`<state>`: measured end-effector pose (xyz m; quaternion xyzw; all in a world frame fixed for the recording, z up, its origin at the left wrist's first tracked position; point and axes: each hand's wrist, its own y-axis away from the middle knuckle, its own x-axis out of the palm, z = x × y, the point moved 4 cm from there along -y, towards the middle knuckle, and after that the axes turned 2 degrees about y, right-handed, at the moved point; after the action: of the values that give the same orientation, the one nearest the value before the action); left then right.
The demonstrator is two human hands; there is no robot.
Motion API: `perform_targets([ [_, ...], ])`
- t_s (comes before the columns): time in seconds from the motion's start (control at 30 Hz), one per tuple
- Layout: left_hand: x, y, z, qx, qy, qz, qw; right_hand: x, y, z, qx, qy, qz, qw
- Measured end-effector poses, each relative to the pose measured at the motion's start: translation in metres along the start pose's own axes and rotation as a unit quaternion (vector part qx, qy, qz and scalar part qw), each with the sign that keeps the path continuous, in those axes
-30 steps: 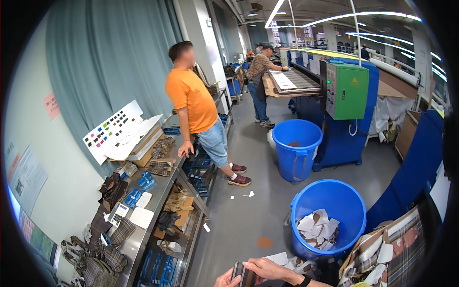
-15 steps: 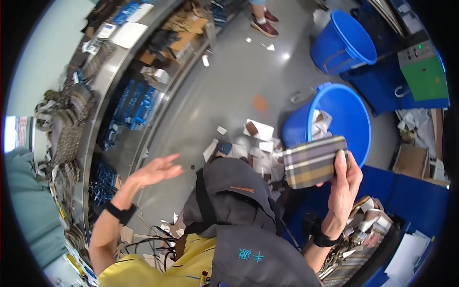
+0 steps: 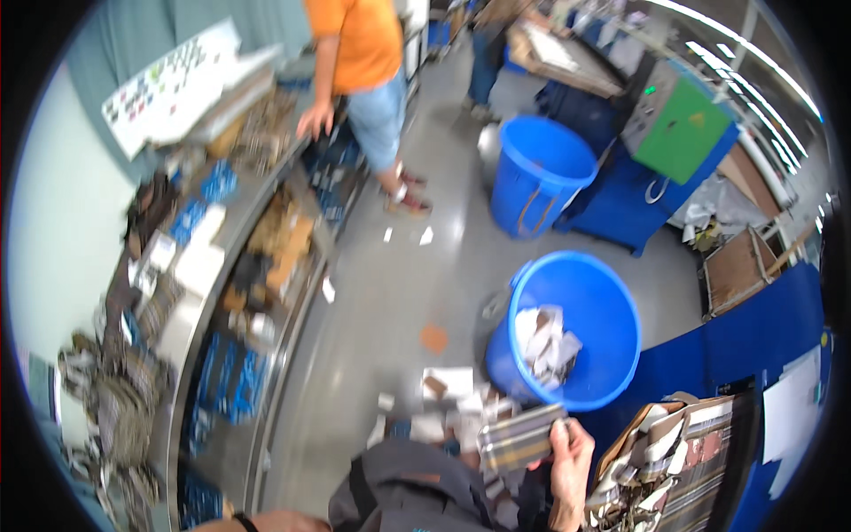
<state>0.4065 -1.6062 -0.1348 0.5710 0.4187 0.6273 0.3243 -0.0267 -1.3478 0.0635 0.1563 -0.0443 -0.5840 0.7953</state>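
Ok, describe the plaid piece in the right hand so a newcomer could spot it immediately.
Start at the nearer blue bin, holding pale scraps. Just below it in the picture, the right hand holds a flat grey-and-tan plaid piece. Unlike the floor scraps nearby, it is hand-held.

No words or numbers can be read clearly; motion blur and distance smear what marks there are. The pale sample board (image 3: 173, 89) propped at the far end of the metal desk (image 3: 184, 319) carries rows of small coloured squares, with any captions too faint to make out. A blurred white calculator (image 3: 160, 252) lies nearer, its digits indistinct. The green control cabinet (image 3: 678, 133) bears a small yellowish mark (image 3: 698, 118) on its door, its details unclear. Scraps of light-blue lettering (image 3: 424, 530) on the dark grey apron (image 3: 408, 492) are cut off by the lower edge. White paper sheets (image 3: 792, 408) on the blue panel at right show no legible print.
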Motion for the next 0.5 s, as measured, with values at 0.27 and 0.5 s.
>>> perform_targets([
  [0.27, 0.042, 0.079, -0.179, 0.238, -0.029, -0.230, 0.943, -0.036, 0.010, 0.004, -0.048, -0.036, -0.036, 0.998],
  [0.5, 0.086, 0.102, -0.232, 0.345, -0.049, -0.278, 0.895, -0.061, 0.028, -0.010, -0.009, -0.081, -0.053, 0.995],
])
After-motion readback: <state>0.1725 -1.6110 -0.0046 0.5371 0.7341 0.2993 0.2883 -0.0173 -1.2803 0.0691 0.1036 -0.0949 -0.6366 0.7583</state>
